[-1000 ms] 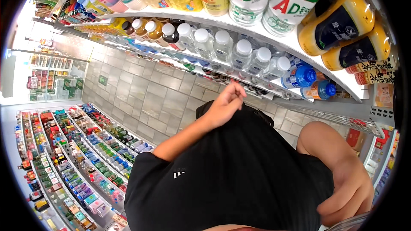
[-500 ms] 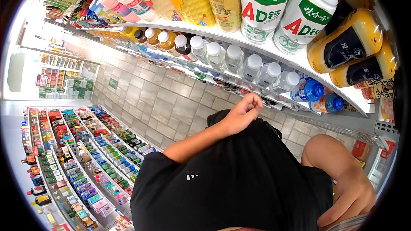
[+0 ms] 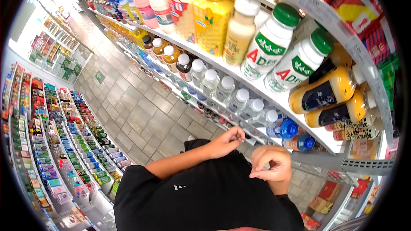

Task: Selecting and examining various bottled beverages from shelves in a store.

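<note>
In front of my black shirt (image 3: 201, 192), my left hand (image 3: 227, 142) is held up with its fingers curled in, and nothing shows in it. Just to its right, my right hand (image 3: 271, 164) is closed, thumb and forefinger bent toward each other, with no object visible between them. Both are apart from the shelf. Nearest to them are blue-capped bottles (image 3: 284, 128) lying on their sides and a row of clear bottles with white caps (image 3: 237, 99). Above these stand white bottles with green caps (image 3: 270, 42) and yellow drink bottles lying down (image 3: 323, 90).
A grey perforated shelf bracket (image 3: 369, 165) juts out at the right. Red packages (image 3: 357, 0) fill the shelf at upper right, and boxes (image 3: 325, 196) lie low down. Grey floor tiles (image 3: 132, 102) run between this shelf and another stocked shelf (image 3: 64, 145) at left.
My right hand has come from the lower right edge to beside my left hand. The view has turned, so the shelf's red packages now show, and my left hand appears lower.
</note>
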Tool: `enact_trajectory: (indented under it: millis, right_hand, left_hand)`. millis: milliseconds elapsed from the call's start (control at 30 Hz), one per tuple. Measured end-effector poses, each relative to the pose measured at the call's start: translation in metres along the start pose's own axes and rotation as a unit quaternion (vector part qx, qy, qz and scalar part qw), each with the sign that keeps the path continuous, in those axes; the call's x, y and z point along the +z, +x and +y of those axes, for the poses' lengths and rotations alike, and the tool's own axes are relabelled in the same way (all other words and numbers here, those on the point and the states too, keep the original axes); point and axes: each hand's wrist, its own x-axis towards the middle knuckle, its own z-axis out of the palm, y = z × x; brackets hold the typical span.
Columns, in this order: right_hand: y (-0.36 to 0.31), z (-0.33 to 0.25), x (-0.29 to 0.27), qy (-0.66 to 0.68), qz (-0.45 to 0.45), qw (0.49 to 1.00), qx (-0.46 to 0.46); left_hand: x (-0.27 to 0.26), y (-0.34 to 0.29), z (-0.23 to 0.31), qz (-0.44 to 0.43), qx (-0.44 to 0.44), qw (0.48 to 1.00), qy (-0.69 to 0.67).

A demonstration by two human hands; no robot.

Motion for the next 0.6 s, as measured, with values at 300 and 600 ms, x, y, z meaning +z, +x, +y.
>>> enact_trajectory:
  millis: [300,600]
  right_hand:
    - [-0.04,0.038,0.005,-0.002,0.076,0.973,0.216]
    - [-0.028,0.043,0.014,-0.064,0.019,0.983,0.17]
  left_hand:
    - [0.017,-0.005,-0.019,-0.075,0.041,0.996,0.005]
    - [0.013,-0.02,-0.023,-0.094,0.024,0.995,0.039]
